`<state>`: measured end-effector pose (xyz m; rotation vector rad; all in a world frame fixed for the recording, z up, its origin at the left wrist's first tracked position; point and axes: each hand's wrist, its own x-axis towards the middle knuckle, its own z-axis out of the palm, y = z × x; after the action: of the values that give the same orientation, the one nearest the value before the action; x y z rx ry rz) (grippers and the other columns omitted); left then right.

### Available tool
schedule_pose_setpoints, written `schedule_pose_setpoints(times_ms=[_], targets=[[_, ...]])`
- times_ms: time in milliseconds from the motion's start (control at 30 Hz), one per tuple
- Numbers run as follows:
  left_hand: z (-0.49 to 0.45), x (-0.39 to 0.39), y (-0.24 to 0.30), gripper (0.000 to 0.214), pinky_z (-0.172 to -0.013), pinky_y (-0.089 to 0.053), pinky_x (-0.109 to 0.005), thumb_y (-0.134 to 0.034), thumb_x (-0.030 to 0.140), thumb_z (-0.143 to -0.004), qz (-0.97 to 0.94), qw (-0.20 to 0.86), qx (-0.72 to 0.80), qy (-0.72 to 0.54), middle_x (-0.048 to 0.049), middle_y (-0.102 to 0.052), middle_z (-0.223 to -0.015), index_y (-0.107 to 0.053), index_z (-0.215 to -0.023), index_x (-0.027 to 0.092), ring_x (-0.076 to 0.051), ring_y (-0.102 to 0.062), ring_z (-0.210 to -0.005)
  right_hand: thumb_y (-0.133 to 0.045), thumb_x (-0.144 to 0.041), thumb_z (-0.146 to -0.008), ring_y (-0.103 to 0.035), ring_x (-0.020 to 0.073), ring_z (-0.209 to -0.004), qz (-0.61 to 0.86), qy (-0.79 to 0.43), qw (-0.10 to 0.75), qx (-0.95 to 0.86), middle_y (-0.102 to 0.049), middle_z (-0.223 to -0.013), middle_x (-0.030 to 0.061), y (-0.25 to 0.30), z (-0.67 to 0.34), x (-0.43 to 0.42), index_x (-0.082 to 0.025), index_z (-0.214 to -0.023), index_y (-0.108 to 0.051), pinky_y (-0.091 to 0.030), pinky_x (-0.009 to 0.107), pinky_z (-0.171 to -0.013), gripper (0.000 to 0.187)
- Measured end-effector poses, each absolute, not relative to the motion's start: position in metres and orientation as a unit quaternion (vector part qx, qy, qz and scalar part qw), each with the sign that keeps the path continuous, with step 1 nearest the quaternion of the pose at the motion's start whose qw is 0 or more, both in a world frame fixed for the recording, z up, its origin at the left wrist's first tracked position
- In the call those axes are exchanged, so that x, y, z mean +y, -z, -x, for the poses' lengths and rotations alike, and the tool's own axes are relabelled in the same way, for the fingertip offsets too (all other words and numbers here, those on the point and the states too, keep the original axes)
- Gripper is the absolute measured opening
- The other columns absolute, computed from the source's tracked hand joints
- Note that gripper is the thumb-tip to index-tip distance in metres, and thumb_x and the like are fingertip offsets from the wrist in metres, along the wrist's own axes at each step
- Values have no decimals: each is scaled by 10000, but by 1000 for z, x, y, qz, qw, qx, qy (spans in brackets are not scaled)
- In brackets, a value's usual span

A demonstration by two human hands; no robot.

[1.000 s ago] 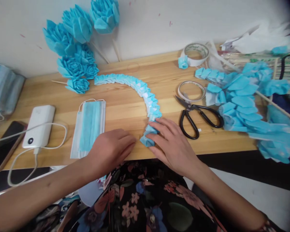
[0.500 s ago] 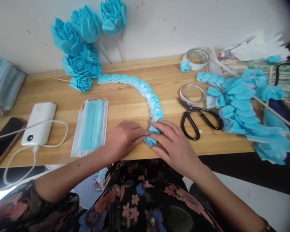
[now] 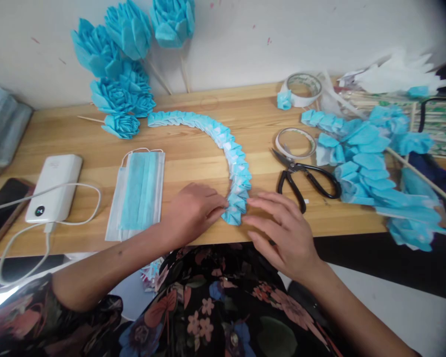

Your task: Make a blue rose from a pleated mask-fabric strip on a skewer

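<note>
A curved strip of pleated blue-and-white fabric (image 3: pixel 227 141) arcs across the table, its near end close to the front edge. My left hand (image 3: pixel 196 208) pinches the left side of that near end between thumb and fingers. On the strip's other side, my right hand (image 3: pixel 282 230) is open, fingers apart, the fingertips close beside the pleats; whether they touch is hard to tell. Black-handled scissors (image 3: pixel 293 168) lie to the right of the strip, by a thin tape roll (image 3: pixel 280 148). Flat blue face masks (image 3: pixel 141 191) lie left of my left hand.
Blue fabric flowers (image 3: pixel 113 96) on sticks rest at the back left against the wall. A white power bank (image 3: pixel 57 183) with a cable and a phone (image 3: pixel 11 206) are at left. Bunched blue fabric strips (image 3: pixel 367 168) crowd the right; a thicker tape roll (image 3: pixel 306 100) stands behind.
My right hand has drawn back to the right off the strip's near end, its fingers spreading. My left hand still pinches there. The view has shifted slightly.
</note>
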<state>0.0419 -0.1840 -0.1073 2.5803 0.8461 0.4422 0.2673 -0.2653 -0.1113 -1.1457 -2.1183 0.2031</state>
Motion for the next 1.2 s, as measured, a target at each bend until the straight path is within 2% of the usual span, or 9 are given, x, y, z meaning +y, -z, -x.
schedule_pose_setpoints(times_ms=[233,400,500,600,700,867,1067,1200], targets=[[-41,-186,110,173,-703,-450,-303,-549,257,-954,-913,200,310,-174,-38,-719,-793,-694,-890,187,-177,-657,-787,-689,-160,-828,-559,291,-1202,478,-63,324,-814,-686,-1132,100,116,-258,-270,-195,-920,-660,-478,519,-1033,103],[-41,-187,111,99,-676,-426,-291,-615,249,-916,-906,194,322,-193,-26,-692,-761,-674,-897,171,-161,-616,-707,-648,-153,-872,-556,277,-1214,477,-48,276,-833,-684,-1174,83,115,-254,-267,-200,-908,-674,-462,522,-1047,64],[-40,-189,104,84,-658,-429,-280,-646,241,-887,-883,233,355,-201,0,-649,-687,-660,-918,164,-146,-585,-649,-631,-135,-882,-567,267,-1191,482,-34,273,-832,-691,-1155,82,115,-258,-265,-194,-876,-668,-467,517,-1042,70],[-31,-191,94,60,-673,-460,-268,-641,216,-877,-847,312,382,-200,2,-678,-719,-653,-917,173,-138,-612,-670,-620,-130,-890,-568,269,-1176,488,-28,271,-829,-687,-1152,89,113,-266,-264,-189,-864,-654,-469,527,-1043,73],[-15,-190,82,82,-713,-493,-274,-602,230,-903,-833,330,394,-204,-23,-730,-825,-668,-916,181,-146,-653,-739,-608,-131,-896,-563,277,-1190,492,-36,267,-828,-674,-1173,102,110,-276,-265,-188,-936,-644,-466,537,-1048,78],[10,-183,71,150,-740,-522,-276,-584,291,-925,-812,321,431,-227,-33,-746,-881,-691,-907,186,-161,-683,-802,-597,-143,-900,-586,266,-1163,514,-35,289,-807,-666,-1183,116,102,-285,-268,-189,-1104,-604,-479,517,-1036,209],[13,-180,70,205,-718,-534,-248,-582,365,-934,-771,394,444,-231,-18,-733,-868,-674,-929,183,-148,-674,-793,-575,-159,-909,-607,264,-1153,501,-48,293,-813,-670,-1197,107,103,-272,-268,-208,-1190,-614,-473,535,-1042,287],[17,-179,69,254,-667,-491,-239,-532,357,-954,-787,347,455,-232,-11,-699,-787,-653,-835,167,-136,-632,-722,-579,-163,-908,-603,266,-1158,493,-52,301,-815,-672,-1194,104,104,-265,-268,-214,-1210,-612,-481,531,-1031,308]])
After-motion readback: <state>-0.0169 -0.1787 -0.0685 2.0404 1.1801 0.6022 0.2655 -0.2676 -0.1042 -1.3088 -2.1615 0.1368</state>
